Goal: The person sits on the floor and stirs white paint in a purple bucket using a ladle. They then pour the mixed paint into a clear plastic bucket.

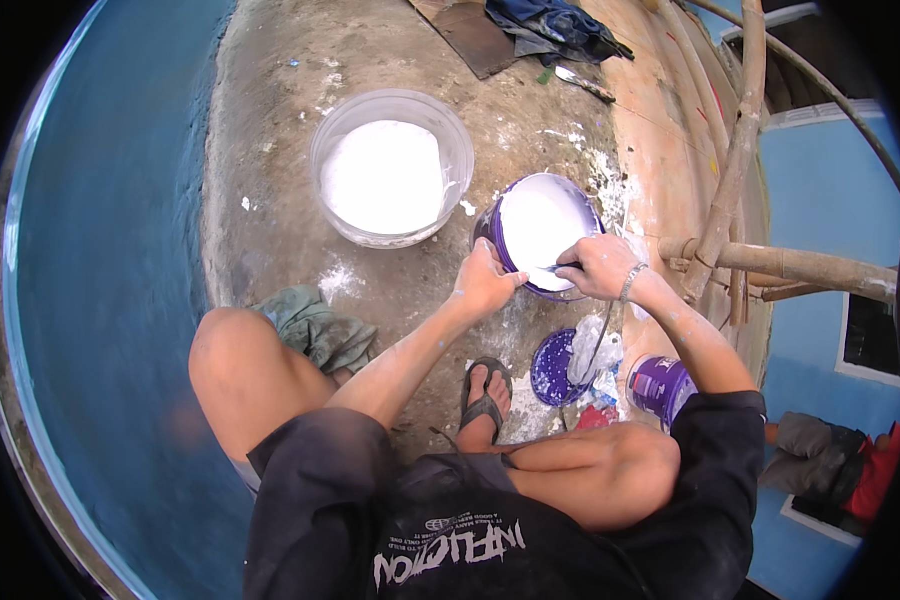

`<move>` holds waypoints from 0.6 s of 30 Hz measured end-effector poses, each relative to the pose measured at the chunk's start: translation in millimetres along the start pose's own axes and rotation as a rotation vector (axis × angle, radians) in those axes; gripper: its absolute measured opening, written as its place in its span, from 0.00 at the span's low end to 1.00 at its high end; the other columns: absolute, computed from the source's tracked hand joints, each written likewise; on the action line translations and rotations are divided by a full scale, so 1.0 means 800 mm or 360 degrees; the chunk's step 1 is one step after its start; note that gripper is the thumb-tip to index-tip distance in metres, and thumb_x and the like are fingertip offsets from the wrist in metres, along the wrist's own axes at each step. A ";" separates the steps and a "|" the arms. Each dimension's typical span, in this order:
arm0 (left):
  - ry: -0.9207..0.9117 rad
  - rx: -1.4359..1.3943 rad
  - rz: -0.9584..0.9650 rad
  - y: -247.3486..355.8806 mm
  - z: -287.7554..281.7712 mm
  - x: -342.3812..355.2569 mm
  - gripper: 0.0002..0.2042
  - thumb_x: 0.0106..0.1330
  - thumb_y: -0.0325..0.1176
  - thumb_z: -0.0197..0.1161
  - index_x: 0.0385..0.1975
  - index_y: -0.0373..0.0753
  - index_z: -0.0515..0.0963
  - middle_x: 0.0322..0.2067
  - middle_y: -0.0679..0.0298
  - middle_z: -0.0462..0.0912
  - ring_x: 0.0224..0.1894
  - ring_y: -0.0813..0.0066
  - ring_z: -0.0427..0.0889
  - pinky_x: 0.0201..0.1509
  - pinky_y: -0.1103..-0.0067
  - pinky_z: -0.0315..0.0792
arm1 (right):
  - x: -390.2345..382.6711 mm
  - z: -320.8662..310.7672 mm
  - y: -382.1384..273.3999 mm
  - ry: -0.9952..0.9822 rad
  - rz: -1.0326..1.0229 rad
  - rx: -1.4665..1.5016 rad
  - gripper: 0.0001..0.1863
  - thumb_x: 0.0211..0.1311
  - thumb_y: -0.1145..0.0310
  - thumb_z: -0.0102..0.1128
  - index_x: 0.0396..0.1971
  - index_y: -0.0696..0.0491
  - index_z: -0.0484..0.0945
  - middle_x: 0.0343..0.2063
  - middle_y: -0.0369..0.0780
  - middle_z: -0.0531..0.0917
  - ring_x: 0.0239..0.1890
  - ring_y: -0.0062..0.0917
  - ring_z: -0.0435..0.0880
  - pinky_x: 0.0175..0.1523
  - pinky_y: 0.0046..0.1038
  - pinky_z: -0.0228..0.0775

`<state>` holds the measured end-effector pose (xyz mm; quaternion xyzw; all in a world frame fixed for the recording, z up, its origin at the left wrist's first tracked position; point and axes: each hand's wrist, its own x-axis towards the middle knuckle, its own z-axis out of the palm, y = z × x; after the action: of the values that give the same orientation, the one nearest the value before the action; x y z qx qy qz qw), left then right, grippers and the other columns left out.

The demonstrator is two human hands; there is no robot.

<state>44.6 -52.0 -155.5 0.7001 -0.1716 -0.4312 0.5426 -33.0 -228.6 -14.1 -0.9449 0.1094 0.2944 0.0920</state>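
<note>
A purple bucket (548, 222) of white paste stands tilted in front of me. My left hand (484, 280) grips the near left side of its rim. In my right hand (602, 268), closed over the near right part of the rim, is a small flat tool (567, 267). Only a dark bit of it shows between the fingers, so its exact kind is unclear. Its white-smeared end is close to the near rim and my left fingertips. To the left stands a wider translucent tub (454, 150) holding white material; neither hand touches it.
A paint-spotted purple lid (555, 368) with a crumpled plastic bag (592, 350) lies near my sandalled foot. Another purple bucket (662, 388) is by my right knee. Bamboo poles (800, 265) cross at right; a blue wall (110, 250) runs along the left. A person in red (875, 475) is at far right.
</note>
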 end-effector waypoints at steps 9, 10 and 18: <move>-0.0017 -0.0016 -0.0006 -0.016 0.009 0.011 0.28 0.56 0.35 0.78 0.47 0.29 0.66 0.36 0.48 0.84 0.42 0.54 0.86 0.51 0.65 0.78 | 0.026 0.045 0.014 0.0675 0.0301 0.0797 0.16 0.67 0.63 0.63 0.42 0.61 0.88 0.29 0.48 0.90 0.29 0.28 0.87 0.39 0.32 0.76; -0.0003 0.0002 0.0017 -0.016 0.010 0.011 0.28 0.56 0.35 0.78 0.47 0.29 0.66 0.37 0.47 0.84 0.43 0.52 0.86 0.51 0.65 0.78 | 0.034 0.058 0.017 0.0603 0.0388 0.0935 0.16 0.67 0.63 0.64 0.42 0.62 0.88 0.29 0.47 0.90 0.30 0.26 0.87 0.40 0.31 0.76; 0.0084 0.0143 0.0010 -0.006 0.007 0.006 0.30 0.56 0.36 0.78 0.49 0.27 0.66 0.45 0.37 0.83 0.53 0.41 0.83 0.58 0.60 0.76 | 0.013 0.022 0.013 0.0051 0.0066 0.0393 0.12 0.65 0.64 0.65 0.41 0.56 0.89 0.29 0.49 0.88 0.30 0.32 0.88 0.41 0.33 0.78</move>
<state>42.0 -57.3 -162.0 0.7343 -0.1788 -0.4028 0.5164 -36.8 -236.0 -35.5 -0.9285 0.1657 0.2655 0.1998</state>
